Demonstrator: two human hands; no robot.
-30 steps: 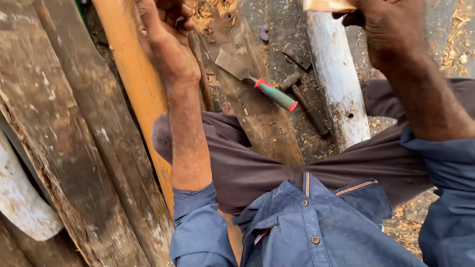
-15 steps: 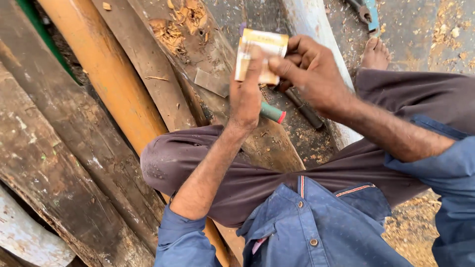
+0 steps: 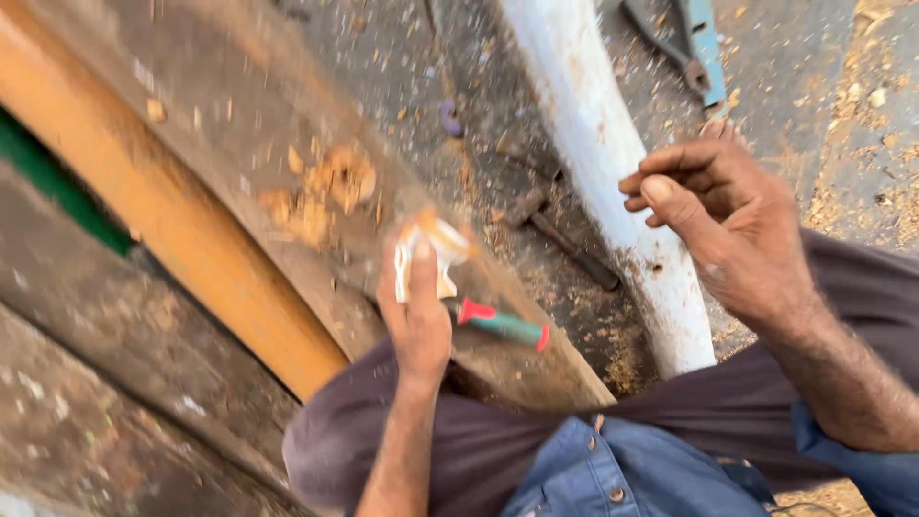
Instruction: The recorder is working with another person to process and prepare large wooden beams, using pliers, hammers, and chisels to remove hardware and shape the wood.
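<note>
Over the weathered brown plank (image 3: pixel 316 191), your left hand (image 3: pixel 418 316) is clamped on a small crumpled white-and-orange packet (image 3: pixel 433 251), while your right hand (image 3: pixel 728 215) hangs loosely curled, holding nothing.

soft, even daylight with no hard shadows; heavy motion blur smears the whole frame, worst at left.

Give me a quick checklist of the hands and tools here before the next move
1. Left hand grips the small white-and-orange packet: ok.
2. Right hand free of any tool: ok, fingers curled, holding nothing.
3. Green-handled tool close by on the plank: ok.
4. Hammer lying on the ground, untouched: ok.
5. Packet open or sealed: cannot tell, blurred.
</note>
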